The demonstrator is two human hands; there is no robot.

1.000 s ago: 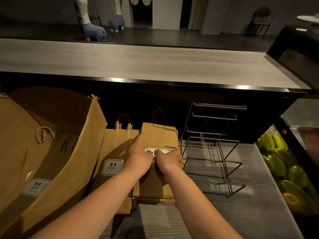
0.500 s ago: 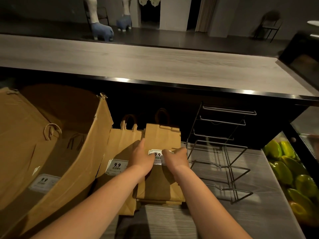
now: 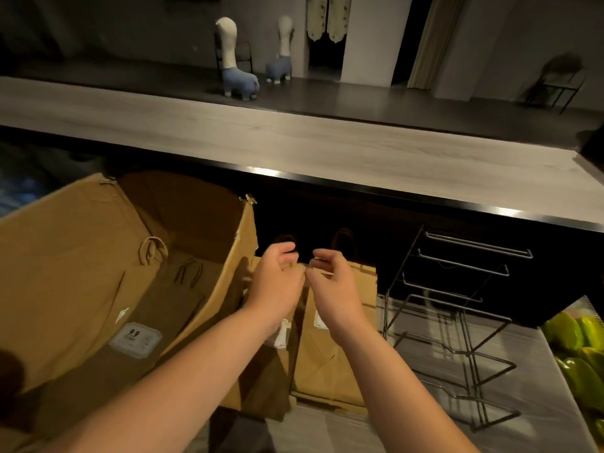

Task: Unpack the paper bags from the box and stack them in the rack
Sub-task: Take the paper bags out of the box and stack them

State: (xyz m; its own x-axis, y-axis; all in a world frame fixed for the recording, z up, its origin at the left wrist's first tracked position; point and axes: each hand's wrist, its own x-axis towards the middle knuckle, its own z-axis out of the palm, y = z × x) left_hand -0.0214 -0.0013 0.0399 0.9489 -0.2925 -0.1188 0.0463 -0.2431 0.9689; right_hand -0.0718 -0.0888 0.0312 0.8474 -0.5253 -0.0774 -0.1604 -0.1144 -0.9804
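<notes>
Two brown paper bags stand side by side on the lower shelf: the right bag (image 3: 330, 364) next to the wire rack (image 3: 457, 305), the left bag (image 3: 271, 380) against the cardboard box (image 3: 81, 256). More bags (image 3: 183, 289) with a 9.9 label lie inside the open box. My left hand (image 3: 277, 282) and my right hand (image 3: 333, 289) hover close together at the bags' top edges, fingers curled. Blur hides whether they pinch the paper. The rack's slots hold nothing.
A long wooden counter (image 3: 327, 152) overhangs the shelf at the back. Green fruits (image 3: 578, 348) fill a bin at the far right. The grey shelf surface (image 3: 425, 426) extends under the rack. Two toy animals stand on the floor beyond the counter.
Both hands have left the label on the right bag's face and moved up to the bags' top edges. The view has tilted upward.
</notes>
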